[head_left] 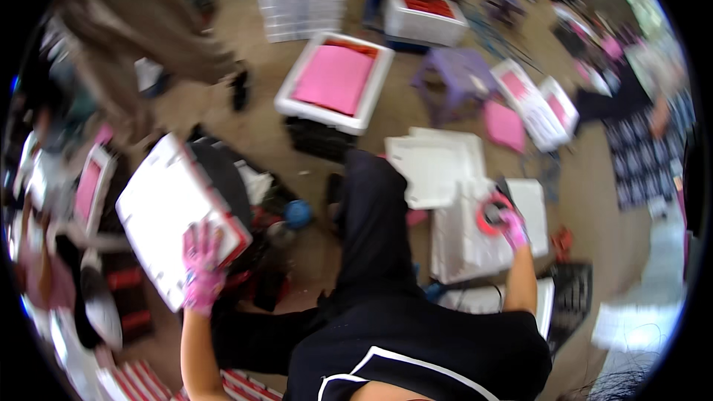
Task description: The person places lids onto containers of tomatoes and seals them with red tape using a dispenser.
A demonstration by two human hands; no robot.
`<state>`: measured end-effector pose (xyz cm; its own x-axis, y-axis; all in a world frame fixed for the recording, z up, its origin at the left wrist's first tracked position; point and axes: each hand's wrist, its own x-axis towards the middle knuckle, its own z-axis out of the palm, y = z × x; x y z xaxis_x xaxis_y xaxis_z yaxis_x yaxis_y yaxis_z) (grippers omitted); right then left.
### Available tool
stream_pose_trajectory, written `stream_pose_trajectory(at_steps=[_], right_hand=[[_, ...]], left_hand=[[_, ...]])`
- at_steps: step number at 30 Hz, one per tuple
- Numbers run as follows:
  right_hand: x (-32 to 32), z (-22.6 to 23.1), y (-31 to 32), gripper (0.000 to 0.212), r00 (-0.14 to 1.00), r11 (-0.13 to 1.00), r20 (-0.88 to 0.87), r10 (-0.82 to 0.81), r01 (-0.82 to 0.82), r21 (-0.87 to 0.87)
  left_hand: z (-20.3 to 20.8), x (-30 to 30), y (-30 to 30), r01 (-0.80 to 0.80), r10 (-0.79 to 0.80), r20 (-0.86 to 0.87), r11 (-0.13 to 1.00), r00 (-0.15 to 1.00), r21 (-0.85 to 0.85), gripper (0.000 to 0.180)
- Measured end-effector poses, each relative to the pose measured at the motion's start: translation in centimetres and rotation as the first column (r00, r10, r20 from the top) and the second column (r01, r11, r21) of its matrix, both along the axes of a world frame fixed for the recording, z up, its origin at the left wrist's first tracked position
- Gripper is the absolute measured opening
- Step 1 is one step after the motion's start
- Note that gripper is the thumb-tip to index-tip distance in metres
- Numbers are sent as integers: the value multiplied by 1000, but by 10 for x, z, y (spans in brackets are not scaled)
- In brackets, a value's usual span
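My left hand [202, 267], in a pink glove, lies with fingers spread on the white foam box [167, 212] at the left, near its edge. Red tape [236, 241] runs along that edge. The box stands tilted beside a dark bag-like shape. Out to the right, my right hand [514, 229], also gloved in pink, is closed on a tape dispenser [492, 214] with a red ring-shaped roll. It is above white foam lids [464, 249] stacked on the floor; blur hides the exact grip.
Ahead stands a white foam box [286, 96] with a pink sheet [336, 78] on a black crate. A purple stool [457, 74] and another foam box [423, 26] are beyond. A person's trousers [134, 22] show at the far left; another person [657, 93] sits at the right.
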<state>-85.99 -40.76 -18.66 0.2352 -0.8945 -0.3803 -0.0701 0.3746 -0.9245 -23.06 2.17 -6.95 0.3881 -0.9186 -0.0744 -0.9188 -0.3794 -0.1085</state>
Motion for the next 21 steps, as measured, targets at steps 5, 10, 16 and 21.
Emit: stream_pose_trajectory(at_steps=[5, 10, 16, 21], right_hand=[[-9, -18, -10, 82, -144, 891, -989, -18, -452, 49], [324, 117, 41, 43, 859, 292, -510, 56, -502, -814], [597, 54, 169, 59, 516, 486, -39, 856, -827, -281], [681, -32, 231, 50, 317, 341, 159, 935, -928, -152]], left_hand=[[14, 13, 7, 7, -16, -124, 998, 992, -66, 87], [55, 52, 73, -704, 370, -631, 567, 682, -428, 56], [-30, 103, 123, -964, 490, -831, 125, 265, -234, 72], [-120, 140, 165, -971, -291, -955, 204, 63, -126, 47]])
